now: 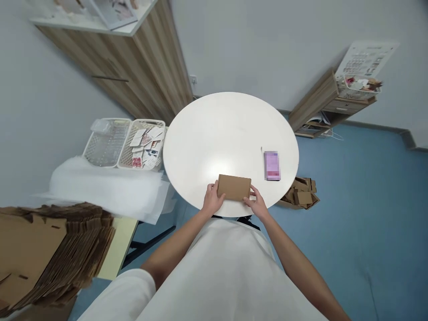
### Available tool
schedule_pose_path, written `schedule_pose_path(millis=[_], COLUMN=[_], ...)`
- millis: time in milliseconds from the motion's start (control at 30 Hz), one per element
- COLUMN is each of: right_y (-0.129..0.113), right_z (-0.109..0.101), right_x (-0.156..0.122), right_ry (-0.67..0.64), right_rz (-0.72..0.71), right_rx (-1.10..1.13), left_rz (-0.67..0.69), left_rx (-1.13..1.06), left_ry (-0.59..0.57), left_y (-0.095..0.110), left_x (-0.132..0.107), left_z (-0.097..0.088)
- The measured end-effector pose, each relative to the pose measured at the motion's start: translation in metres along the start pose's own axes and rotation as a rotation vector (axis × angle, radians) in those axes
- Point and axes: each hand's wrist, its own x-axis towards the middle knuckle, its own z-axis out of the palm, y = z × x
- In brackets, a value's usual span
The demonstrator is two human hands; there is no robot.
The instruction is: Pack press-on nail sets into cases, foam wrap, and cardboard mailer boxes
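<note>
A small brown cardboard box (234, 187), its lid closed, is at the near edge of the round white table (227, 129). My left hand (213, 199) grips its left end, with the thumb on the near side. At the right end, my right hand (256, 203) holds the box between thumb and fingers. Whether the box rests on the tabletop or is slightly raised, I cannot tell. To the right on the table lies a purple phone-like item (272, 165), its face blurred.
Left of the table stand white baskets (140, 166), one holding cards, beside white wrapping sheets (107, 183) and stacked flat cardboard (30, 249). Folded boxes (301, 196) fill a carton on the floor at right. Wooden cabinets (147, 67) stand behind.
</note>
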Motion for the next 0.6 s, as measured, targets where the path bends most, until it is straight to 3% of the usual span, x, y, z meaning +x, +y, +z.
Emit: schedule_pose_path(millis=[100, 267, 433, 600], right_y=[0.018, 0.061, 0.109, 0.140], right_z=[-0.037, -0.123, -0.204, -0.271], right_x=[-0.007, -0.028, -0.050, -0.062], right_ry=[0.150, 0.386, 0.624, 0.823], right_rz=[-0.090, -0.113, 0.017, 0.127], right_rx=[-0.051, -0.080, -0.088, -0.103], left_rz=[0.013, 0.111, 0.211, 0.316], left_rx=[0.003, 0.023, 0.053, 0.092], left_ry=[-0.023, -0.237, -0.500, -0.653], left_y=[0.038, 0.115, 0.192, 0.265], left_x=[-0.004, -0.006, 0.008, 0.033], left_z=[0.022, 0.075, 0.152, 0.225])
